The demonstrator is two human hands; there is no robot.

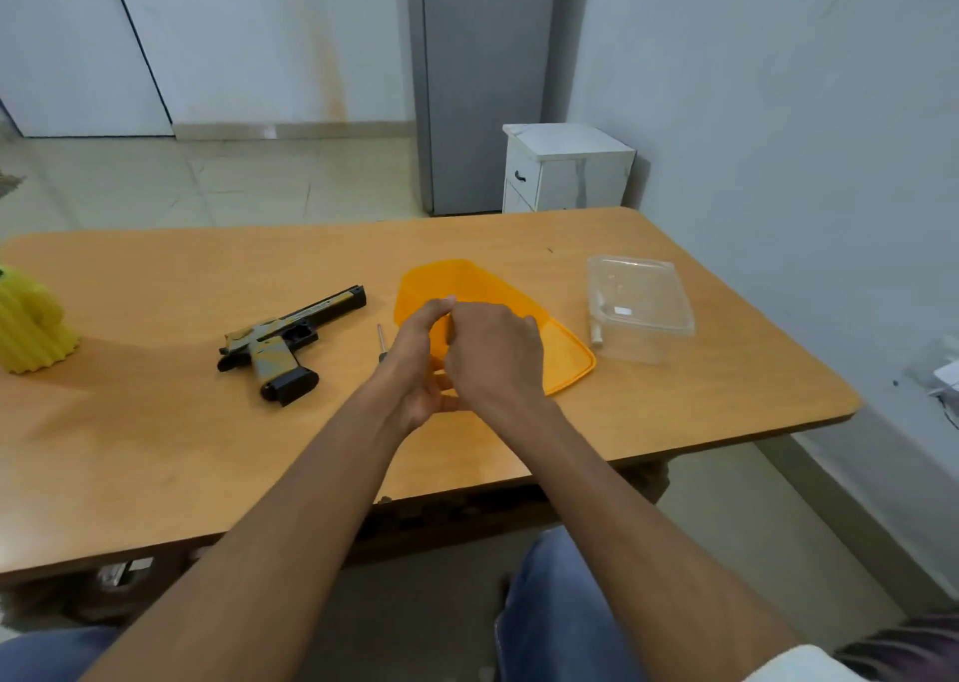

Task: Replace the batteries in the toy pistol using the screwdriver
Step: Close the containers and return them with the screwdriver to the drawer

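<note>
On the table [155, 422], hands hide most of the screwdriver [380, 337].

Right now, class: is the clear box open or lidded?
Open: the clear box has no lid on; the orange lid lies beside it.

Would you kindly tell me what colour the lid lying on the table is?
The lid is translucent orange, seen in the head view.

Table [155, 422] showing smooth orange-brown wood-look laminate, slightly glossy. Toy pistol [290, 339] looking matt plastic, black and tan. Lid [565, 354] appearing translucent orange plastic. Container [641, 307], right of centre, showing clear glossy plastic. Yellow ribbed object [31, 328], left edge, looking matt.
</note>
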